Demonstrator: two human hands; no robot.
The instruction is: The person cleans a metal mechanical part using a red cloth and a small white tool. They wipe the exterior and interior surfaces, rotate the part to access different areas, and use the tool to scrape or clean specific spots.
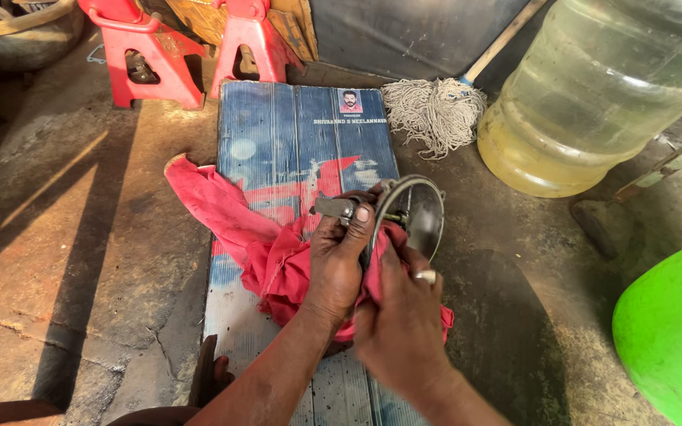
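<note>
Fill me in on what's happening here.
A person crouches over a blue printed board on a grimy workshop floor. The left hand grips a round metal part by its small bracket, while the right hand, wearing a ring, presses a red rag against it. A large clear water jug, a mop head and red jack stands sit nearby.

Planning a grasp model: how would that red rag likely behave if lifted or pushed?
The red rag is probably floppy: it drapes in folds over the blue board and bunches around the round metal part. It looks light and likely to drag and crumple rather than slide. Both the left hand and right hand press into it.
</note>
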